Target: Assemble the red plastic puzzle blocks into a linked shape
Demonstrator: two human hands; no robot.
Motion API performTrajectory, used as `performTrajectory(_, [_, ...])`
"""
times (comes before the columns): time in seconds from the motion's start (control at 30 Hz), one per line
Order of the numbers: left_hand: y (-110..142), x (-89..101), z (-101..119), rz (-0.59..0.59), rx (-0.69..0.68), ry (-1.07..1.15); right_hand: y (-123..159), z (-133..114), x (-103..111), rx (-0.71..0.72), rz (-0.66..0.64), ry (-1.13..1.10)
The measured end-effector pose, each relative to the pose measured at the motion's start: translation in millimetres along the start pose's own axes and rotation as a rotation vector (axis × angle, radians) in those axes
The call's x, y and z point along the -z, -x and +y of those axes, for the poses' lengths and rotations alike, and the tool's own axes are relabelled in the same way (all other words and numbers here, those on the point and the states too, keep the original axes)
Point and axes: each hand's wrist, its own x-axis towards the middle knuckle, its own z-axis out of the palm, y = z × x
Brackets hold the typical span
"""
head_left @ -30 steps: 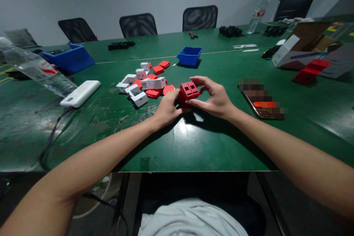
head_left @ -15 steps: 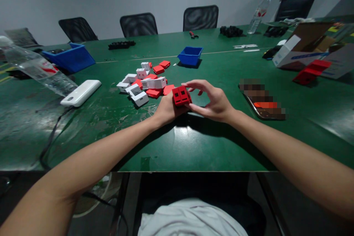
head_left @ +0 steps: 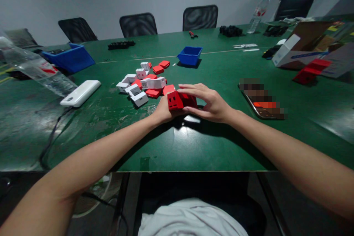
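Observation:
A red plastic block (head_left: 175, 101) with small square holes in its end is held low over the table between my two hands. My left hand (head_left: 163, 110) is closed around its left side, most of its fingers hidden behind the block. From the right, my right hand (head_left: 211, 103) grips it with the fingers along the top and the thumb along the lower edge. Just beyond my left hand lies a loose pile of white plastic brackets (head_left: 139, 99) and red plastic pieces (head_left: 154, 93).
A small blue bin (head_left: 189, 56) stands past the pile. To the right lie a phone (head_left: 261, 105) and an open cardboard box (head_left: 295, 57) with a red part beside it. At left are a white power bank (head_left: 80, 93), a plastic bottle (head_left: 45, 70) and a larger blue bin (head_left: 70, 59).
The red block has turned, so its holed end faces more to the left and its long side shows. My right hand's fingers have closed in over it.

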Motion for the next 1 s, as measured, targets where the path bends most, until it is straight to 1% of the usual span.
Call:
performTrajectory(0.17, [-2,0.4,0,0.013,0.014,0.076,1,3,-1,-0.012,-0.017,0.016])
performTrajectory(0.27, [-4,0.8,3,0.008,-0.040,0.100,2,5,-2,-0.018,-0.008,0.052])
performTrajectory(0.37, [-4,0.8,7,0.005,-0.107,0.114,3,8,-3,-0.059,0.008,0.094])
performTrajectory(0.43, [-5,0.6,9,0.011,-0.119,0.117,4,10,-4,-0.075,0.023,0.114])
performTrajectory(0.53, [-4,0.4,11,0.017,-0.121,0.114,4,13,-4,-0.063,0.052,0.132])
performTrajectory(0.67, [-4,0.6,13,0.020,-0.108,0.065,4,15,-6,-0.033,0.084,0.162])
performTrajectory(0.83, [-7,-0.3,16,0.009,-0.072,0.048,6,14,-8,-0.069,0.105,0.215])
performTrajectory(1.0, [-9,-0.6,24,-0.028,-0.016,0.090,4,9,-8,-0.063,0.220,0.239])
